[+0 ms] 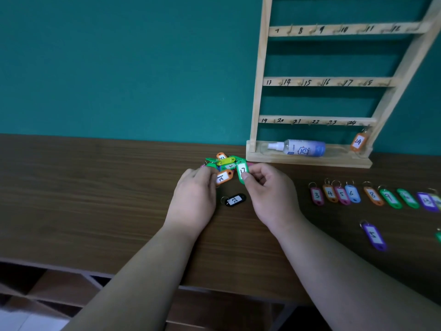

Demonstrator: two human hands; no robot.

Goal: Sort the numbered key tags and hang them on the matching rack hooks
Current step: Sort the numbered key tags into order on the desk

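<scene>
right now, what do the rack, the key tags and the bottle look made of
The rack looks like pale bare wood, matte, with visible grain. The key tags look like glossy coloured plastic, with white inserts that may be paper and thin rings, likely metal. The bottle is probably clear plastic, see-through near its white spray top.

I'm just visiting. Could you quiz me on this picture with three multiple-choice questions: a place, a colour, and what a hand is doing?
1. Where is the spray bottle?
A) lying on the base of the rack
B) upright on the table
C) hung from a hook

2. What colour is the tag numbered 24 hung on the rack?
A) black
B) orange
C) purple

3. The right hand is:
A) lying flat
B) gripping the bottle
C) pinching a green tag

Answers:
1 A, it lies sideways on the base.
2 B, its shell is orange.
3 C, thumb and finger close on it.
</scene>
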